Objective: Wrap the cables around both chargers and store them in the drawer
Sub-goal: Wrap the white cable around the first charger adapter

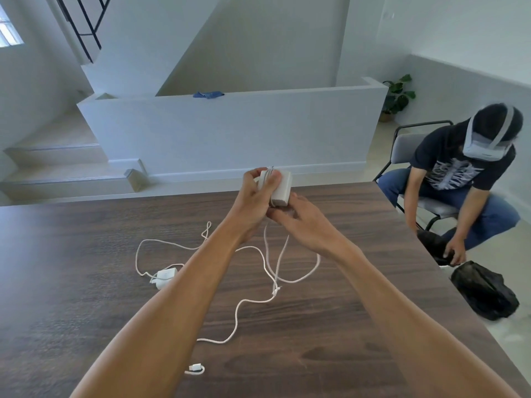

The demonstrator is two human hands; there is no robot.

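Hands meet above the far half of the desk (86,282), toward twelve o'clock. The left hand (254,196) has its fingers curled around a white charger (280,188), thumb pressed over the turns of cable already wound on it, so the brick is held up off the wood. The right hand (304,222) sits just below and at four o'clock of the brick, fingers pinching the white cable (244,305) where it leaves the block. From there the cable hangs down and sprawls in loose loops across the middle of the desk, its plug end (196,368) lying toward six o'clock.

At nine o'clock of those loops the second charger (165,276) lies flat on the wood, its own thin cable (138,254) curling up toward eleven o'clock.

Bare wood stretches wide to the left and along the near side. The far edge runs just behind the raised hands; the right edge slants from one o'clock down to five. Beyond that right edge a seated person (459,179) in a headset bends over dark bags (485,291) on the floor.
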